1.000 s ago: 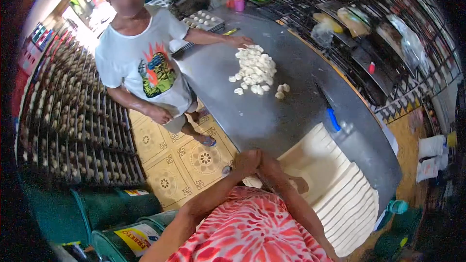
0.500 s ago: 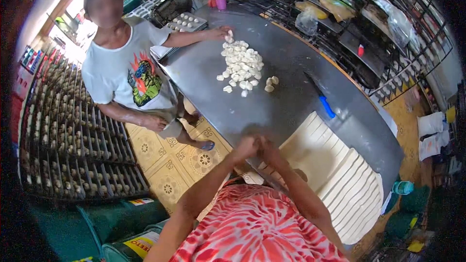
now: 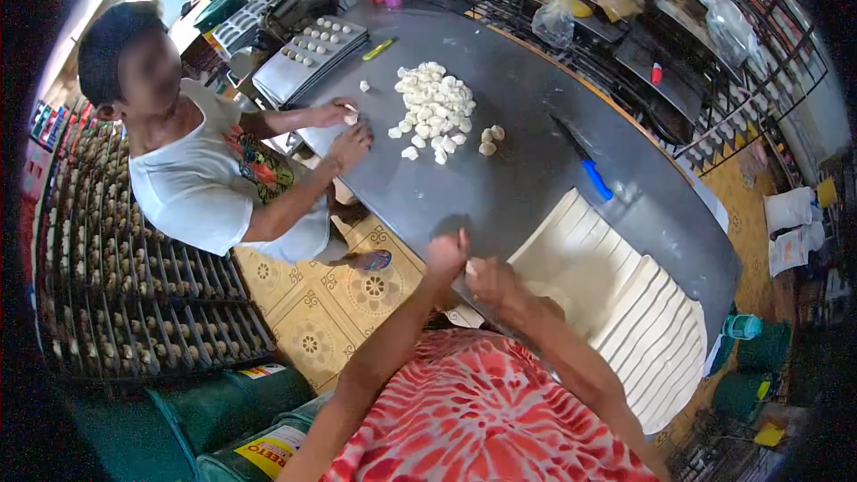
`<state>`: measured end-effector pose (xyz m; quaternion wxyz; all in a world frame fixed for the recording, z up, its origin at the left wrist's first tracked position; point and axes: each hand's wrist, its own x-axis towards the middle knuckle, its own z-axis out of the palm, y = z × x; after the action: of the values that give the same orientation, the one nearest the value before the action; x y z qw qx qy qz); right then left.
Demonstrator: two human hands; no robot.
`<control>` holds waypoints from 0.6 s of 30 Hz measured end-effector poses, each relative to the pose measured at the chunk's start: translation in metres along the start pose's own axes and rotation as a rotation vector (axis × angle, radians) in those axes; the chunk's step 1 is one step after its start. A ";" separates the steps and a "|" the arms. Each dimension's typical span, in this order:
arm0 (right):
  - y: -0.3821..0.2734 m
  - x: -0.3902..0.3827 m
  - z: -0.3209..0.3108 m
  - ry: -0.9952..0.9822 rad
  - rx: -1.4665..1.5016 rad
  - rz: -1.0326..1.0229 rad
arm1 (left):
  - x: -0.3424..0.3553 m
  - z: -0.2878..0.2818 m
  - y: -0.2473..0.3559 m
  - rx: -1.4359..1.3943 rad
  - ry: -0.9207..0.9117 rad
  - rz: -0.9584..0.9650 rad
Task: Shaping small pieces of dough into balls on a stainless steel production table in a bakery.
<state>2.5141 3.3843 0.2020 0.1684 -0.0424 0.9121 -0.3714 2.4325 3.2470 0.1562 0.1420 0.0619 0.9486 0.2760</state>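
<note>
Over the near edge of the grey table [image 3: 446,192], my left hand [image 3: 446,254] and my right hand [image 3: 489,281] are a short gap apart. The right fingers close on a small pale piece of dough [image 3: 474,266]. My left hand looks curled with its thumb up, but motion blurs its fingers. Beside my right hand lies a flat sheet of dough [image 3: 558,272], with cut dough strips [image 3: 650,361] running along its right side. Farther off is a heap of small dough pieces [image 3: 435,105], with a few darker pieces [image 3: 490,139] apart from it.
At the left, a co-worker [image 3: 196,161] holds a dough piece [image 3: 352,116]. A blue-handled knife [image 3: 596,180] lies right of the heap. Stacked trays [image 3: 308,62] of dough balls stand at the far left corner. Loaded racks [image 3: 134,259] and green bins [image 3: 223,411] flank the table.
My hands have come apart, the left shifting slightly left. The co-worker has drawn back from the heap, leaned in and brought both hands together around a dough piece.
</note>
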 end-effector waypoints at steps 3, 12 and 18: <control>0.005 0.002 -0.009 0.098 -0.009 -0.060 | 0.023 -0.019 0.009 -0.161 0.300 -0.079; 0.031 -0.013 0.023 0.156 -0.062 -0.064 | -0.042 0.017 -0.020 -0.308 -0.228 0.336; 0.027 -0.008 0.033 0.147 -0.054 -0.033 | -0.052 0.030 -0.014 0.128 -0.032 0.259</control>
<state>2.5339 3.3835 0.1637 0.0939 -0.0345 0.9308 -0.3515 2.4904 3.2401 0.1370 0.1159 0.1973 0.9459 0.2301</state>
